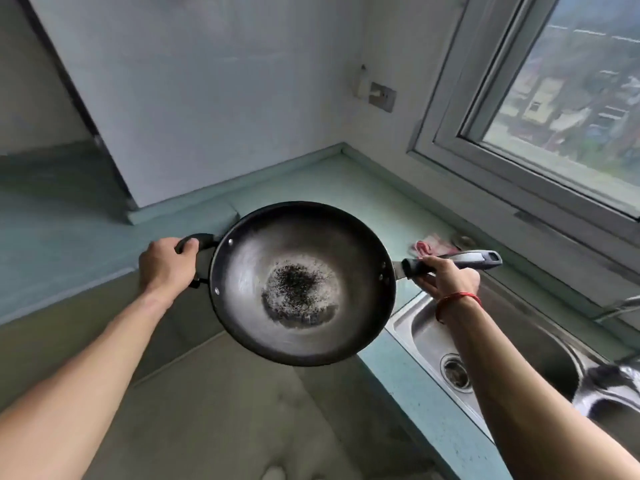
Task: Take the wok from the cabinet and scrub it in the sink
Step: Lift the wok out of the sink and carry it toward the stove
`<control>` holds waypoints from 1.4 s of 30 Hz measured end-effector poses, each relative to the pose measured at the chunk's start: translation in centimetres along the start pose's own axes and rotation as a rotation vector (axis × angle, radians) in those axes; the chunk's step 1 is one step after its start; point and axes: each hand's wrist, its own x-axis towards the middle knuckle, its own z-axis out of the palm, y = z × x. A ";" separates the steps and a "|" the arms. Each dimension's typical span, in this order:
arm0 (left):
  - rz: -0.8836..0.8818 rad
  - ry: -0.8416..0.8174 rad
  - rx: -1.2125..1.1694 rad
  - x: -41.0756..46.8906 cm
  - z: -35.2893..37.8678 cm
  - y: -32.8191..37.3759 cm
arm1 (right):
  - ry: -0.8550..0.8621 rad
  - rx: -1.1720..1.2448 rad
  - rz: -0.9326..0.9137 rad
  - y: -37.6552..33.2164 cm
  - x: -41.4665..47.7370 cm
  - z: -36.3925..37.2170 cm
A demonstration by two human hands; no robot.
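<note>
I am holding the wok [301, 282] in the air with both hands, its bowl facing up at me. My left hand [166, 265] is closing its grip round the small loop handle [199, 241] at the wok's 9 o'clock, and my right hand [446, 278] is clamping its grip on the long handle [481, 259] at 3 o'clock.

The wok is hanging over the inner corner of the L-shaped tabletop [332, 181]: its far rim is overlapping the tabletop's front edge, while its near half is floating over the floor [221, 410], which is lying open below my arms. The tabletop beyond the wok, toward 12 o'clock, is running bare to the wall corner.

The sink [415, 327] is sitting at 4 o'clock from the wok, its near-left corner just beside the wok's rim in this view, with the drain [455, 370] showing in the basin. A pink cloth [427, 245] is lying on the tabletop at 2 o'clock, behind the long handle. The window [568, 84] is running along the right.

Inside the wok, a dark, speckled, burnt-looking patch [298, 292] is covering the bottom; the sides are showing grey and dull.
</note>
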 end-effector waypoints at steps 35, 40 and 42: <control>-0.706 0.630 0.043 -11.7 -29.9 -25.6 | -0.818 -0.381 0.065 16.8 -23.2 35.3; -0.694 0.670 0.046 -11.1 -30.3 -25.6 | -0.890 -0.414 0.094 17.5 -23.6 38.6; -0.707 0.687 0.038 -10.8 -30.9 -25.9 | -0.899 -0.432 0.089 18.0 -24.2 39.9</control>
